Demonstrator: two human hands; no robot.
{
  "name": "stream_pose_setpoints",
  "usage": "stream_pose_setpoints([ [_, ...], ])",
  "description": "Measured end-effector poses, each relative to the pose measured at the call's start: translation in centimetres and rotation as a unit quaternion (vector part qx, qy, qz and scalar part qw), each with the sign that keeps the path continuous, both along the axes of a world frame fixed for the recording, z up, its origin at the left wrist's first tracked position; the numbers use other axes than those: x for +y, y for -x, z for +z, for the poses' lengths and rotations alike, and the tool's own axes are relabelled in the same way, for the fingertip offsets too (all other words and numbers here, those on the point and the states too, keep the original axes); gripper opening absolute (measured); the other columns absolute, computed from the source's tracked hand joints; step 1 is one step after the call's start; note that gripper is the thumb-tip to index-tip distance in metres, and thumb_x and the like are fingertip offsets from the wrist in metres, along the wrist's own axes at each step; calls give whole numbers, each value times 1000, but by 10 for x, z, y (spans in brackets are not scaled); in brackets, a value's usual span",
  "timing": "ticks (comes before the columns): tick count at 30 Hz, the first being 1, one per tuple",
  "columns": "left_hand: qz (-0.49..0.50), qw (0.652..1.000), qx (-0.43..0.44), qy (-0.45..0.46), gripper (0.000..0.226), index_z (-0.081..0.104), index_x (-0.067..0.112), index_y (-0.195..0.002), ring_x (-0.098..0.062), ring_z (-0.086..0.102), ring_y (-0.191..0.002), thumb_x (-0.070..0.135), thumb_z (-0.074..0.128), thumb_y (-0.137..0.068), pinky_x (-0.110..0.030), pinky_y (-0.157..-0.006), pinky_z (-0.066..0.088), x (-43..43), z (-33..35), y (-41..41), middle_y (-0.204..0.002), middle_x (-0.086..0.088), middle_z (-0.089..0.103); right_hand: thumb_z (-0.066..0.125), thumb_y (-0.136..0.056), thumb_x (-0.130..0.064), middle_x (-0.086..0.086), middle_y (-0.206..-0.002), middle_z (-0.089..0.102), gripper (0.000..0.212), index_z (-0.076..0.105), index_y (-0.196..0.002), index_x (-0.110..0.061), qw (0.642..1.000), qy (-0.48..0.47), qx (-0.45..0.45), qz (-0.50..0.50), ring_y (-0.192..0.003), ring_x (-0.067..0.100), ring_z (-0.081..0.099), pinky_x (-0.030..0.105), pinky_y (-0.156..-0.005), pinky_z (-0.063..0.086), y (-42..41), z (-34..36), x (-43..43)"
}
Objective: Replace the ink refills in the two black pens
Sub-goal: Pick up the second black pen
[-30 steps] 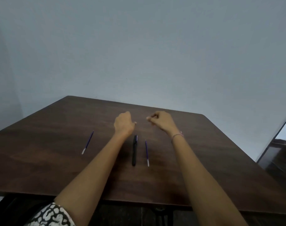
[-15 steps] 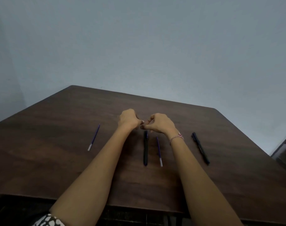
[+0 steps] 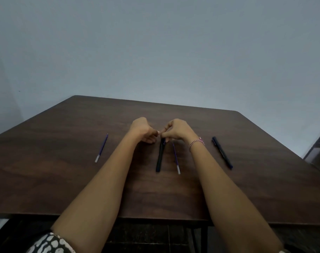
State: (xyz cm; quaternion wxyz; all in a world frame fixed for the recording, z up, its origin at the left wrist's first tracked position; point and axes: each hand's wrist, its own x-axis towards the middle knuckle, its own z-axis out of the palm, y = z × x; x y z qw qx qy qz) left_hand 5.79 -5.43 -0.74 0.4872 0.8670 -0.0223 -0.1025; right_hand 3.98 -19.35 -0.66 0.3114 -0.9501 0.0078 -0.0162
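On the dark wooden table [image 3: 60,181] a black pen [image 3: 159,158] lies in the middle, pointing away from me. A thin blue refill [image 3: 176,157] lies just right of it. A second black pen [image 3: 222,152] lies further right, and another blue refill [image 3: 101,148] lies apart at the left. My right hand [image 3: 177,130], with a bracelet on its wrist, pinches the far end of the middle pen with its fingertips. My left hand [image 3: 142,129] is curled shut beside it, its thumb touching the right fingers. I see nothing in it.
A plain grey wall rises behind the table. The table's near edge [image 3: 155,216] runs under my forearms. A dark floor strip [image 3: 318,157] shows past the right edge.
My hands were apart above the table, came together, and have dropped onto the far end of the middle pen. The view has shifted, bringing the right pen into sight.
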Motion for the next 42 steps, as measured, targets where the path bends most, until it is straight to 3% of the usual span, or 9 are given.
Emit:
stream_pose_setpoints([
  [5,-23,998,37,38,17,64,-5,-97,-17,63,-60,9,63,-88,-26,-58,56,3,6,8,-72,-14,65,79,-75,-23,-5,-59,65,25,58,-87,-16,997,-58,-32,-37,-63,3,61,22,-66,47,-1,-2,-7],
  [10,-54,994,59,75,20,63,-5,-101,-18,63,-65,10,61,-89,-25,-59,56,5,10,16,-79,-14,65,83,-71,-28,-1,-62,65,45,48,-96,-13,985,-152,-50,-70,-68,8,61,25,-76,47,-1,-5,-10],
  [14,-71,988,60,126,17,65,-4,-92,-19,65,-65,11,68,-84,-27,-56,58,7,10,16,-77,-14,66,83,-70,-31,-3,-61,65,46,47,-94,-16,973,-196,-75,-95,-56,4,56,20,-56,40,1,-3,-10],
  [20,-68,982,49,169,17,68,0,-86,-12,67,-51,13,75,-77,-23,-50,57,9,10,12,-64,-8,69,80,-73,-34,3,-74,70,44,47,-96,-16,960,-237,-113,-98,-61,9,56,22,-59,43,0,2,-7],
  [25,-18,967,-1,253,23,66,0,-90,-13,68,-57,14,76,-75,-25,-56,58,15,10,5,-66,-8,70,67,-88,-28,7,-77,65,31,48,-103,-8,909,-406,-67,-62,-59,10,58,18,-51,50,3,8,0],
  [29,25,940,-38,339,20,65,1,-86,-11,68,-56,15,76,-76,-21,-54,57,21,9,-3,-72,-9,70,58,-93,-32,5,-79,69,28,56,-108,-7,921,-388,30,-3,-63,9,67,16,-55,51,10,10,7],
  [35,33,923,-53,379,15,63,10,-76,-13,68,-61,20,74,-78,-22,-67,53,24,6,-9,-68,-3,72,54,-95,-28,2,-80,74,24,67,-103,-9,925,-364,70,81,-60,0,63,10,-43,32,11,10,16],
  [39,-35,904,-24,425,19,62,6,-100,-18,66,-90,18,48,-97,-33,-86,50,21,9,-7,-97,-7,69,57,-94,-23,-1,-73,74,15,71,-93,-16,911,-396,63,97,-56,-1,56,9,-45,35,11,11,16],
  [42,-83,873,-9,481,24,58,2,-112,-20,66,-99,9,39,-99,-30,-81,54,21,13,-4,-107,-11,68,62,-91,-22,0,-73,74,12,71,-87,-15,911,-392,73,101,-58,-1,59,10,-50,44,12,9,17],
])
